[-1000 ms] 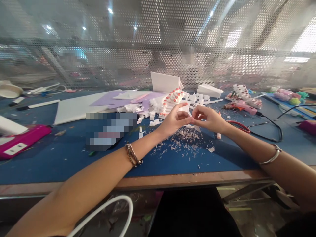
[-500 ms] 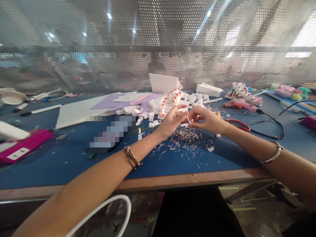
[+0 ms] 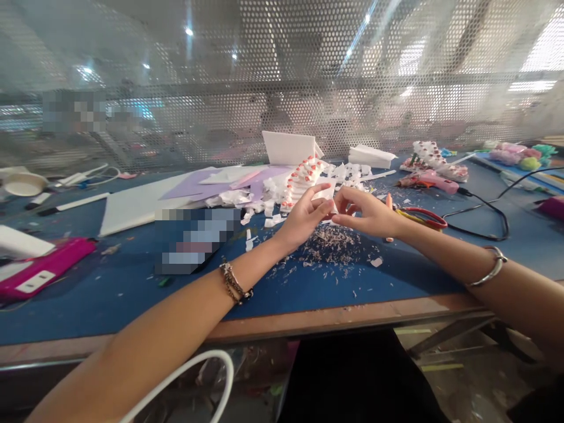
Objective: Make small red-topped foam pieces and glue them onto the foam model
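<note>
My left hand [image 3: 304,220] and my right hand [image 3: 368,212] meet over the blue table, thumbs and fingertips pinched close together. Between them is a small white piece of thin sheet [image 3: 326,191], partly hidden behind the left fingers; whether it is paper or foam I cannot tell. Both hands seem to grip its lower edge. Just behind the left hand sits a row of white pieces with red-orange tips [image 3: 304,179]. Below the hands lies a heap of fine shavings [image 3: 332,242]. An orange pencil-like stick [image 3: 389,201] is beside my right hand.
White scraps [image 3: 235,198] and purple sheets [image 3: 187,187] lie behind left. A phone-like dark device [image 3: 194,241] rests left of the hands. To the right are red-handled pliers [image 3: 425,217] and a pink glue gun [image 3: 436,181] with a black cord [image 3: 504,220].
The hands stay nearly in place, fingers shifting slightly around the white piece. More of that piece shows above the left fingers. The whole view has moved a little.
</note>
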The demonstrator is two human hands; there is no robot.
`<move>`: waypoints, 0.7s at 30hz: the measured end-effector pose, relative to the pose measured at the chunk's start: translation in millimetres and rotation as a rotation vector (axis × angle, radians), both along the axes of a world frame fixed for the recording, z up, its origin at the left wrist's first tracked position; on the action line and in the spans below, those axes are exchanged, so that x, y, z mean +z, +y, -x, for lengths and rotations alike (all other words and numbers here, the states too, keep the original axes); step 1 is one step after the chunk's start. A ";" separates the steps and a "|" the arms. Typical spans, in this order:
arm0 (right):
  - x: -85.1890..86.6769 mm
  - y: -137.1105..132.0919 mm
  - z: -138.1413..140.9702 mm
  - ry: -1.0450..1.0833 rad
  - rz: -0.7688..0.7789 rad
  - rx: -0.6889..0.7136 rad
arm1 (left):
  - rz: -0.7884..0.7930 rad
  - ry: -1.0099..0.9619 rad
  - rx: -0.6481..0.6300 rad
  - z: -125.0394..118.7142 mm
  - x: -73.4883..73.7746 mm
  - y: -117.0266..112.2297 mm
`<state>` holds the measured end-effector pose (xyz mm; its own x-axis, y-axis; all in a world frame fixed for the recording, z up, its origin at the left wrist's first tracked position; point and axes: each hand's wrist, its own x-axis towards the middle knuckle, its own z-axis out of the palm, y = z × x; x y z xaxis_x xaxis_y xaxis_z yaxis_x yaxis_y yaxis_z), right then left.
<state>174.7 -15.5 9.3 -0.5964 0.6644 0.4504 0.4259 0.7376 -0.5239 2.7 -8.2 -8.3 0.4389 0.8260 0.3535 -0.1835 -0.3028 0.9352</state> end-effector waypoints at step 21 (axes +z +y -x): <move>9.2 21.9 -14.6 0.395 0.098 -0.183 | -0.048 0.120 0.093 6.6 3.9 0.3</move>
<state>189.3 6.4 18.5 -0.2598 0.7938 0.5498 0.2986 0.6075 -0.7361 -3.9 -7.9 -4.4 0.4026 0.8486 0.3431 -0.0403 -0.3580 0.9329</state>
